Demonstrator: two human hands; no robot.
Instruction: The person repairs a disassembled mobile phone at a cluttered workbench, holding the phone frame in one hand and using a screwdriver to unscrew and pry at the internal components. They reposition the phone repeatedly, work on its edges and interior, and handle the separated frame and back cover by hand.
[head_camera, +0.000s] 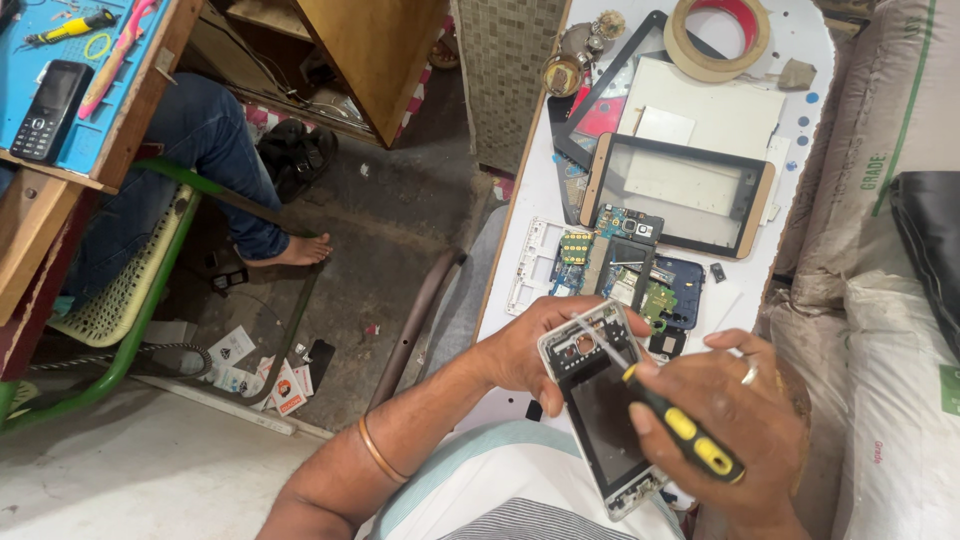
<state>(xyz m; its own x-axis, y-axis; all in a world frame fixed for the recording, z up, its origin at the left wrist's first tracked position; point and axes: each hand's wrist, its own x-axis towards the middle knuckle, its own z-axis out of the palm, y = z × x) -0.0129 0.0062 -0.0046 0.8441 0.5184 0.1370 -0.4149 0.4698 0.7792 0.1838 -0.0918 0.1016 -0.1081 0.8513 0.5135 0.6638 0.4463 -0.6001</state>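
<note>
Phone frame: I see a silver-edged phone chassis (603, 400), flat and rectangular with rounded corners, opened so its dark inner plate shows; a round camera hole sits near the far end.
Where it is: held in the air over my lap, just short of the white tabletop (800, 130).
Axis: its long side runs from upper left to lower right in the head view, camera end pointing away toward the tabletop, the other end toward my body.
Left hand: my left hand (520, 350) wraps the far end of the frame, fingers curled round its edge, gripping it.
Right hand: my right hand (735, 400), a ring on one finger, is closed round a screwdriver (683, 425) with a black and yellow rubbery handle; its thin metal shaft reaches to the frame's upper part.
Tabletop parts: green and blue circuit boards (625, 270), glossy with small components, lie just beyond the frame; a gold-rimmed tablet bezel (680, 195) and a tan tape roll (717, 35) lie farther off.
</note>
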